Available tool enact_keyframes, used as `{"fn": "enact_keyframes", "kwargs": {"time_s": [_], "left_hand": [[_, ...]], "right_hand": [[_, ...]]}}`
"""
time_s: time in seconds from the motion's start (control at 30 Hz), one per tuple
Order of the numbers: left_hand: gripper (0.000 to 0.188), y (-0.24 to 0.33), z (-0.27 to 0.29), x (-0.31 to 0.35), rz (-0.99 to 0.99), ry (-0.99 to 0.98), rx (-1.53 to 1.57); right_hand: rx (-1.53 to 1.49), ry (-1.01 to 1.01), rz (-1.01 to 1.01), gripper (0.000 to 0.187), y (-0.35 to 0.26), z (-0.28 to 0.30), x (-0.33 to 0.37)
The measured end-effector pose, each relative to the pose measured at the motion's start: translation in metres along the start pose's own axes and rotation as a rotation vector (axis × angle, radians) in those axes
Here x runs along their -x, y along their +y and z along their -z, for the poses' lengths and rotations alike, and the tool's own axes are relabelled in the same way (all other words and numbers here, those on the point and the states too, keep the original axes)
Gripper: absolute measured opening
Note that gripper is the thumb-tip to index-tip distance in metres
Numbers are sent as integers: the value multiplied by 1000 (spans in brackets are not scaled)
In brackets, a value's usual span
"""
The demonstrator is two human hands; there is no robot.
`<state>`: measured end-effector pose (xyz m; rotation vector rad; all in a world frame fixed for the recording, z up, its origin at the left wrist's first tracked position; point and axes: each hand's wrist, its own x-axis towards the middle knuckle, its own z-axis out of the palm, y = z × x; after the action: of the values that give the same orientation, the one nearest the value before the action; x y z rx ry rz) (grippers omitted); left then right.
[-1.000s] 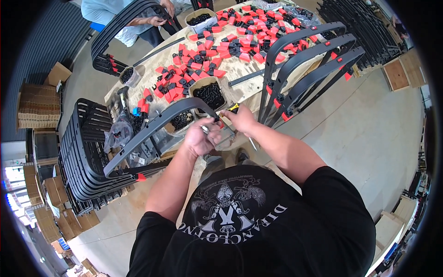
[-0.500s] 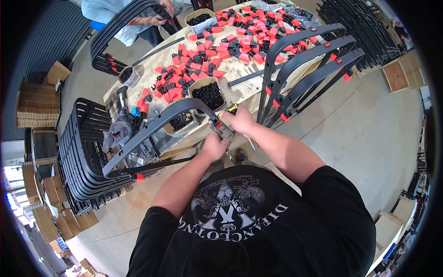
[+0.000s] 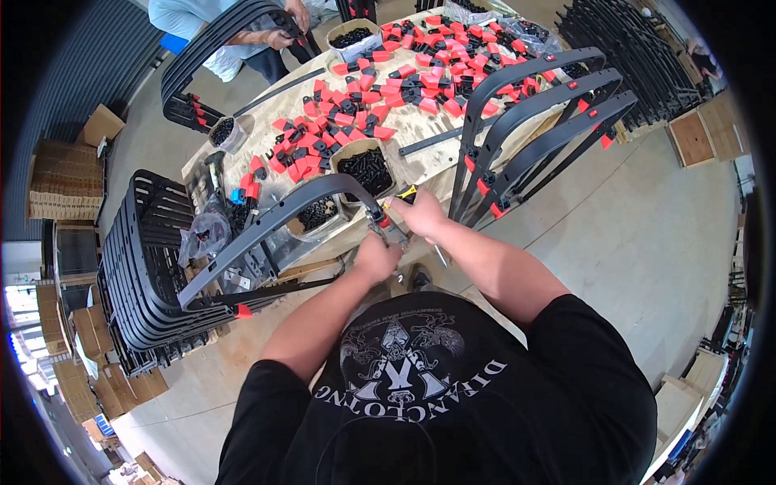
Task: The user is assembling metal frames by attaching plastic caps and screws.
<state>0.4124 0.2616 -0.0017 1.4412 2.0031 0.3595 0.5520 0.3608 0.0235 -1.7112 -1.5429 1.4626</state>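
Note:
A curved black metal frame (image 3: 271, 217) arches in front of me, from the lower left to my hands. A red-and-black end piece (image 3: 383, 220) sits at its near right end. Just below that end, my left hand (image 3: 377, 259) is closed around a silvery metal tool, mostly hidden by the fingers. My right hand (image 3: 420, 212), right beside it, grips a screwdriver (image 3: 406, 194) with a yellow-and-black handle; its thin shaft shows below the hand. Two boxes, one of black screws (image 3: 365, 171) and one of small dark hardware (image 3: 317, 213), stand just beyond the frame.
Red-and-black end pieces (image 3: 323, 137) cover much of the wooden table (image 3: 432, 166). Several black frames are stacked at left (image 3: 137, 267), and more frames lean on the table's right side (image 3: 550, 121). Across the table, another person's hand (image 3: 279, 39) holds a frame.
My left hand and the silvery tool have shifted slightly; less of the tool shows now. My right hand stays nearly in place with the screwdriver. The frame has barely moved.

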Motion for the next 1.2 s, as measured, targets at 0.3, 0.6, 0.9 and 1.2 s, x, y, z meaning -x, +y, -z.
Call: {"fn": "enact_keyframes", "kwargs": {"time_s": [0.3,0.6,0.9,1.2], "left_hand": [[31,8,6,12,40,-15,205],[23,33,58,13,211,-272,595],[17,12,39,-18,524,-483,870],[24,20,13,6,26,-83,296]], "right_hand": [[-19,-57,26,66,-11,4,4],[-5,-48,85,68,-5,1,3],[44,32,118,70,11,-1,-4],[-111,-210,35,63,145,-21,-18]]}}
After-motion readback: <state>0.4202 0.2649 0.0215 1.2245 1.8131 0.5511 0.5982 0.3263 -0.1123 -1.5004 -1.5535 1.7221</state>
